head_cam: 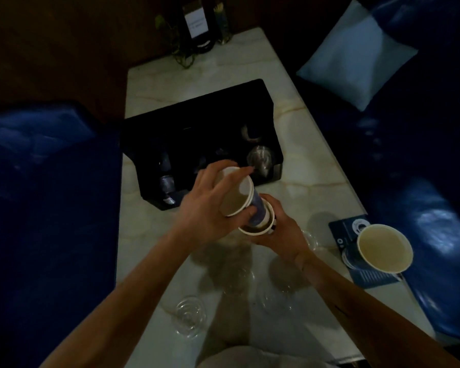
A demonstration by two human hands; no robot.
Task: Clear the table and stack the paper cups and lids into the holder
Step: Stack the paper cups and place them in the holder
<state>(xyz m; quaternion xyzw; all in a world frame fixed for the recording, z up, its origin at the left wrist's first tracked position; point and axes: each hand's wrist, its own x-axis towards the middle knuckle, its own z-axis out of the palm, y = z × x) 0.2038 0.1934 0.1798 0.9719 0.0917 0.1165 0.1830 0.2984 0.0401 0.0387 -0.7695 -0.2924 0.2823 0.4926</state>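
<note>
My left hand (pixel 210 205) grips a small stack of paper cups (pixel 238 195) from the side, its lower end sitting inside another paper cup (pixel 258 229). That lower cup is held from beneath by my right hand (pixel 284 235). Both hands hover over the marble table (pixel 311 166), just in front of the black holder (pixel 197 134). A single empty paper cup (pixel 384 248) stands at the table's right edge. Several clear plastic lids (pixel 190 313) lie on the table near me.
The holder has clear lids (pixel 259 156) in its right compartment and dark items on its left. A dark blue leaflet (pixel 353 229) lies under the single cup. Blue seats flank the table, with a pale cushion (pixel 356 57) at the right. A plant and sign stand at the far end.
</note>
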